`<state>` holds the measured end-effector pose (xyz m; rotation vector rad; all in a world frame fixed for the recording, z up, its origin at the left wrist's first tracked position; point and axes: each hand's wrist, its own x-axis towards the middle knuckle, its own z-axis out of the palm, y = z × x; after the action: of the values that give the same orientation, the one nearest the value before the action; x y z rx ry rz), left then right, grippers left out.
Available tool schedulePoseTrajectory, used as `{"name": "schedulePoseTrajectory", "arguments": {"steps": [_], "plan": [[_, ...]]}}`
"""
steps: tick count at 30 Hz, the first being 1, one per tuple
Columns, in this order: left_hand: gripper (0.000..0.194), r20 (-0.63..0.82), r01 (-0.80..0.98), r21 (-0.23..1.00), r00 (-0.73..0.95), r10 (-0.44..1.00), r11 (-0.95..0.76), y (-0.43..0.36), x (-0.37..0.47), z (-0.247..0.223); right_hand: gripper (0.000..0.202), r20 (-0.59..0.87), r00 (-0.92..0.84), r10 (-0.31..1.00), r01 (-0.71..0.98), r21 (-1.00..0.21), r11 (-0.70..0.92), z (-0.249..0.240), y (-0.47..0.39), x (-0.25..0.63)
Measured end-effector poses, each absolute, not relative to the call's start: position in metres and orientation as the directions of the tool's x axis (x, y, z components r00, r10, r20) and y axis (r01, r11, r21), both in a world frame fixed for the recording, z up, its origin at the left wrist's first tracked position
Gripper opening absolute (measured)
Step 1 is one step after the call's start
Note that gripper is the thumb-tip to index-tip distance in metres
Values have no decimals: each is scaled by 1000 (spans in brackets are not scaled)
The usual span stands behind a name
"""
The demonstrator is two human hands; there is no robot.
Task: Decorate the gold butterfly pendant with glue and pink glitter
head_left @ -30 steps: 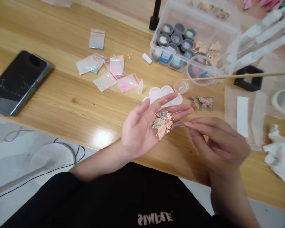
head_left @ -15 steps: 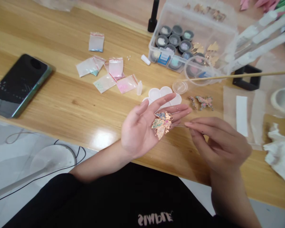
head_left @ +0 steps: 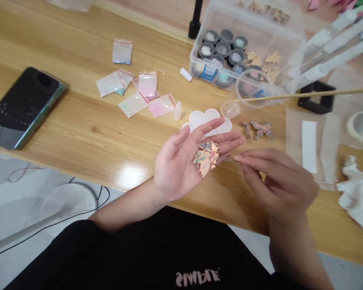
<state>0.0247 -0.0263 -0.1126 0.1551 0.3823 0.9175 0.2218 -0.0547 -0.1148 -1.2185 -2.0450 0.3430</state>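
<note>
A gold butterfly ornament with blue, green and pale glittery wings lies across the palm of my left hand, which is palm up with its fingers stretched out. My right hand pinches a thin metal tool between thumb and fingertips, its tip at the ornament's right edge. Behind my left fingers sits a white flower-shaped palette, partly covered by them. A second butterfly piece rests on the table to the right of the palette, beside a smaller piece.
A clear plastic box holds small pots and gold pieces. Left of it lie small bags, a small bottle and a white cap. A phone is far left; a wooden stick, black frame and crumpled tissue are right.
The camera view has shifted very slightly. Both hands and the butterfly ornament keep nearly the same positions, with the tool still at the ornament's right edge.
</note>
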Motion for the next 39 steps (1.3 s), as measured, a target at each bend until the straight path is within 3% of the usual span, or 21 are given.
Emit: {"name": "schedulePoseTrajectory", "arguments": {"steps": [10, 17, 20, 25, 30, 39], "plan": [[65, -272, -732, 302, 548, 791, 610, -26, 24, -110, 44, 453, -293, 842, 666, -535, 520, -115, -56, 223], [63, -315, -732, 296, 531, 787, 613, -25, 23, -110, 40, 559, -87, 824, 713, -543, 444, -115, -54, 230], [63, -346, -748, 304, 490, 800, 590, -24, 21, -110, 30, 577, -15, 817, 766, -518, 381, -118, -48, 240], [66, -435, -781, 317, 385, 814, 538, -21, 19, -108, 19, 480, -90, 873, 871, -388, 303, -130, -40, 254], [65, -419, -795, 329, 361, 833, 510, -21, 17, -109, 24, 418, -183, 890, 862, -367, 349, -136, -39, 252], [59, -414, -800, 323, 362, 835, 506, -21, 18, -111, 23, 442, -217, 870, 853, -348, 390, -138, -39, 251]]}}
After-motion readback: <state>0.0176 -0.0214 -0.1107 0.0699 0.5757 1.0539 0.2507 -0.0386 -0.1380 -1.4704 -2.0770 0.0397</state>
